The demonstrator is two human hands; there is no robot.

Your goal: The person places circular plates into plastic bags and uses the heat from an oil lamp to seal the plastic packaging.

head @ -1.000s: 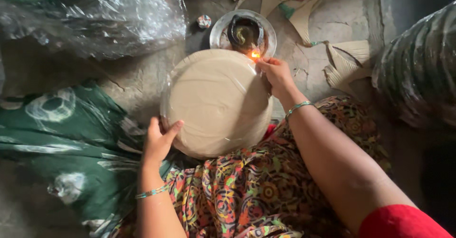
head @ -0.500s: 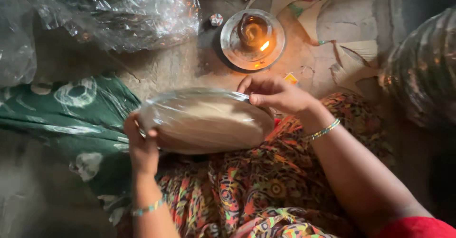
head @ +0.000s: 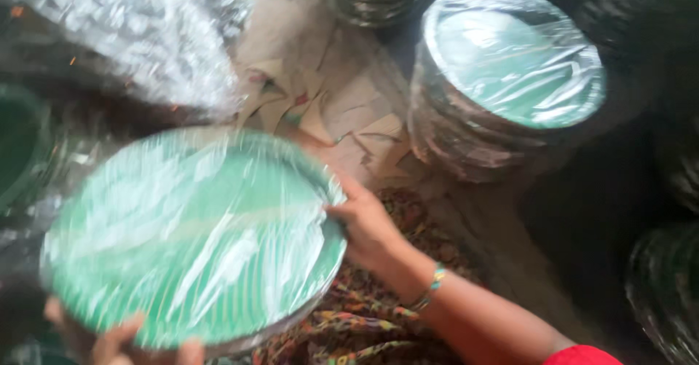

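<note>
Nearest the camera, the left hand [head: 120, 343] props the lower rim of a wrapped stack of green plates [head: 193, 237] — its fingers curl up over the edge from beneath, though blur hides how firmly they close. The right hand [head: 368, 226] presses against the stack's right rim, fingers bent onto the clear film, a beaded bracelet [head: 429, 288] on the wrist. The stack hovers tilted over the lap, above a patterned cloth [head: 349, 321]. Beyond it lie paper scraps [head: 342, 110] on the floor, a crumpled plastic sheet [head: 138, 37] to the upper left, and further right a second wrapped stack [head: 510, 73] standing on the floor. The likely risk is slippage — the slick film offers little purchase, and with the stack tilted and held only at two rim points, it could slide out or the plates shift inside the wrap.
</note>
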